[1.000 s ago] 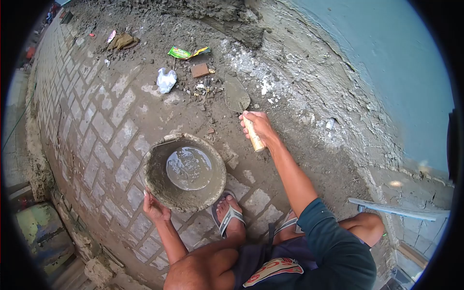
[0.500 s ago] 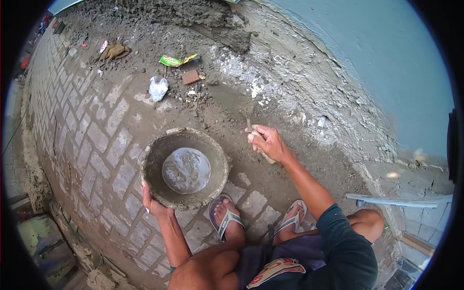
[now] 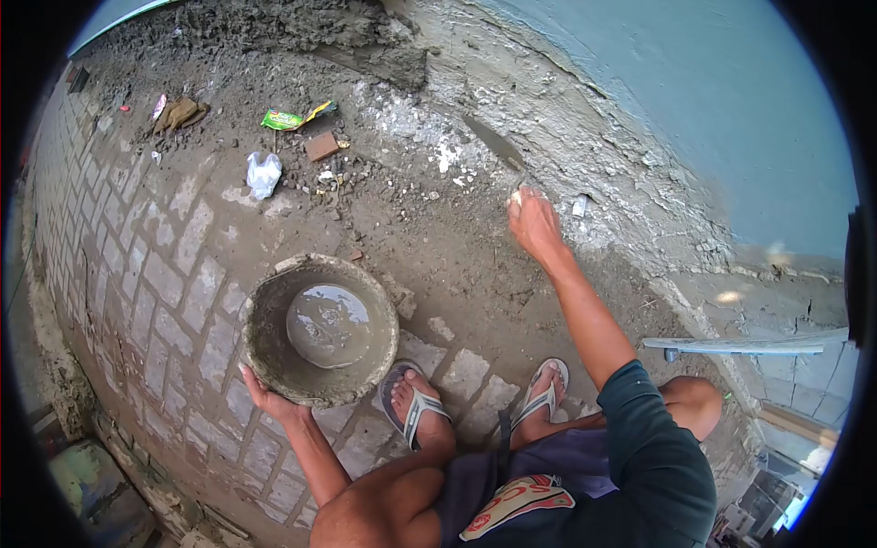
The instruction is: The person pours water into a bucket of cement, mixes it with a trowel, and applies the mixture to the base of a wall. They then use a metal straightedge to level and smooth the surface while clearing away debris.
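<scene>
My right hand is closed around the handle of a trowel. The trowel's long grey blade lies close against the rough lower strip of the wall, seen nearly edge-on. Down at the left, my left hand grips the outer side of a mud-caked bucket, its fingers partly hidden behind the wall of the bucket. Thin, wet grey mortar covers the bucket's bottom. The bucket tilts a little above the paving beside my left foot.
Blue-painted wall rises above the rough strip. On the dirt lie a white plastic bag, a brick piece, a green wrapper and a brown cloth. Paving blocks run along the left. A pale board juts out at the right.
My right hand has moved up and to the right with the trowel, whose blade has swung from over the dirt to the wall. The view has shifted slightly; my left hand stays at the bucket.
</scene>
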Demonstrator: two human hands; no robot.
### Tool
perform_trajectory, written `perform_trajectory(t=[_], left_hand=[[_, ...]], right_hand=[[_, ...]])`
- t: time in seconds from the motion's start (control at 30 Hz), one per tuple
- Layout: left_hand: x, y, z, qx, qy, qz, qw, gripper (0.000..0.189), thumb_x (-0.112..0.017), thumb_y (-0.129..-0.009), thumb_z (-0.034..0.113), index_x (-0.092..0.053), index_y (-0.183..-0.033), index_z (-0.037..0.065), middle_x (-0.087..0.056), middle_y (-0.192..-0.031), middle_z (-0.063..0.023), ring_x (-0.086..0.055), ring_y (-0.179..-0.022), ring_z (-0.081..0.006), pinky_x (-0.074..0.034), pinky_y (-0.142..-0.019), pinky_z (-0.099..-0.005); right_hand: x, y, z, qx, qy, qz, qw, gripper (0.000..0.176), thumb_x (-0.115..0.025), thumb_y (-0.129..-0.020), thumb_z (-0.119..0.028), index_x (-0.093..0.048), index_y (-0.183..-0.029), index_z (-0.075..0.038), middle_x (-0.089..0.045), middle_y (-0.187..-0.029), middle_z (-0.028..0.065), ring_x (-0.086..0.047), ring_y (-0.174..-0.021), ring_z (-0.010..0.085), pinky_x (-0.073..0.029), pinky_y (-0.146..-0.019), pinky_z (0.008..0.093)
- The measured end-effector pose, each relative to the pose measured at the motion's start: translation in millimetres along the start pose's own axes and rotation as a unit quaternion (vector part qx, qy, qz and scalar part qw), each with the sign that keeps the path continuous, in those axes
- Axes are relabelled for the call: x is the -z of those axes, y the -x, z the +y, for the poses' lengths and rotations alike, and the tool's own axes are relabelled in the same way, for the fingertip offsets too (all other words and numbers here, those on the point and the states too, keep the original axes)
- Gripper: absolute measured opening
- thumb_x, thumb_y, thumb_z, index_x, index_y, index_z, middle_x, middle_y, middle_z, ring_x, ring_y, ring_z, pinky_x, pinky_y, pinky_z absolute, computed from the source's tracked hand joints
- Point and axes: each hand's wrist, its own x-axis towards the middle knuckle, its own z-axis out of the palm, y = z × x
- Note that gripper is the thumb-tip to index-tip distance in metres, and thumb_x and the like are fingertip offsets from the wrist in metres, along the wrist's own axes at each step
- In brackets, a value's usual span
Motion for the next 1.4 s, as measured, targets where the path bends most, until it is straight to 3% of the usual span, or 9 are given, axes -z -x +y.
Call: perform_trajectory(t=[0.07, 0.13, 0.17, 0.2, 0.23, 0.27, 0.87, 0.97, 1.4], left_hand=[[4, -1, -2, -0.01, 0.004, 0.0, 1.0, 0.049, -0.039, -0.103, 0.039, -0.059, -0.122, -0.001, -0.064, -0.121, -0.0153, -0.062, -0.11, -0.0281, -0.049, -0.096, -0.0424], [4, -3, -1, -0.011, 0.003, -0.001, 1.0, 0.048, -0.039, -0.103, 0.039, -0.059, -0.122, 0.0, -0.064, -0.121, -0.0153, -0.063, -0.11, -0.0281, -0.049, -0.096, -0.0425], [6, -2, -2, -0.01, 0.0, 0.0, 1.0, 0.048, -0.039, -0.103, 0.039, -0.059, -0.122, 0.0, -0.064, -0.121, -0.0153, -0.063, -0.109, -0.028, -0.049, -0.096, -0.0426], [8, -1, -2, -0.007, -0.002, 0.003, 1.0, 0.048, -0.039, -0.103, 0.039, -0.059, -0.122, 0.0, -0.064, -0.121, -0.0153, -0.063, -0.109, -0.028, -0.049, -0.096, -0.0426], [11, -2, -1, -0.004, -0.002, -0.005, 1.0, 0.048, -0.039, -0.103, 0.038, -0.059, -0.122, 0.0, -0.064, -0.121, -0.0153, -0.063, -0.109, -0.0282, -0.049, -0.096, -0.0428], [12, -3, -1, -0.002, -0.002, -0.014, 1.0, 0.047, -0.04, -0.103, 0.038, -0.059, -0.123, 0.0, -0.064, -0.121, -0.0153, -0.063, -0.109, -0.0283, -0.049, -0.096, -0.0429], [8, -1, -2, -0.002, 0.016, -0.015, 1.0, 0.047, -0.042, -0.102, 0.037, -0.057, -0.126, 0.0, -0.063, -0.123, -0.0159, -0.062, -0.112, -0.0291, -0.049, -0.097, -0.0429], [5, -1, -3, 0.021, 0.035, -0.008, 0.999, 0.045, -0.042, -0.101, 0.034, -0.057, -0.126, 0.0, -0.063, -0.125, -0.0142, -0.061, -0.113, -0.0278, -0.047, -0.1, -0.0418], [-3, -2, -5, 0.023, 0.045, -0.007, 0.999, 0.04, -0.047, -0.1, 0.029, -0.057, -0.126, 0.0, -0.064, -0.124, -0.0132, -0.062, -0.111, -0.0263, -0.048, -0.098, -0.0399]], right_hand=[[1, -5, -1, -0.005, 0.009, -0.014, 1.0, 0.036, -0.052, -0.094, -0.02, -0.056, -0.109, 0.012, -0.061, -0.104, 0.0352, -0.059, -0.096, 0.053, -0.047, -0.085, 0.0551], [2, -4, -2, 0.013, -0.021, -0.014, 1.0, 0.03, -0.053, -0.094, -0.02, -0.058, -0.105, 0.008, -0.065, -0.092, 0.0254, -0.066, -0.08, 0.0413, -0.053, -0.071, 0.0491], [3, -2, -1, 0.013, -0.02, -0.016, 1.0, 0.03, -0.053, -0.094, -0.02, -0.058, -0.105, 0.008, -0.065, -0.092, 0.0254, -0.066, -0.08, 0.0413, -0.053, -0.071, 0.0491], [12, 3, -5, -0.097, -0.213, -0.103, 0.967, 0.027, -0.053, -0.094, -0.02, -0.059, -0.103, 0.006, -0.064, -0.086, 0.0186, -0.064, -0.072, 0.0312, -0.053, -0.063, 0.0424], [16, 6, -7, -0.202, -0.393, -0.182, 0.878, 0.025, -0.054, -0.095, -0.02, -0.06, -0.101, 0.003, -0.063, -0.08, 0.0118, -0.062, -0.064, 0.021, -0.052, -0.055, 0.0358], [17, 8, -2, -0.224, -0.451, -0.225, 0.834, 0.021, -0.054, -0.096, -0.02, -0.06, -0.1, 0.0, -0.058, -0.075, 0.0044, -0.052, -0.058, 0.0095, -0.045, -0.045, 0.0255], [-22, -17, 4, -0.225, -0.66, -0.243, 0.674, 0.028, -0.054, -0.098, -0.025, -0.06, -0.1, 0.002, -0.057, -0.073, 0.0046, -0.053, -0.054, 0.0121, -0.045, -0.042, 0.0261], [-29, -20, -13, -0.219, -0.634, -0.212, 0.71, 0.027, -0.053, -0.098, -0.024, -0.059, -0.1, 0.002, -0.057, -0.074, 0.0045, -0.054, -0.054, 0.0126, -0.046, -0.043, 0.0265], [-58, -20, -21, -0.181, -0.644, -0.178, 0.721, 0.027, -0.058, -0.096, -0.026, -0.059, -0.101, 0.0, -0.058, -0.073, 0.0045, -0.055, -0.054, 0.0123, -0.047, -0.042, 0.0272]])
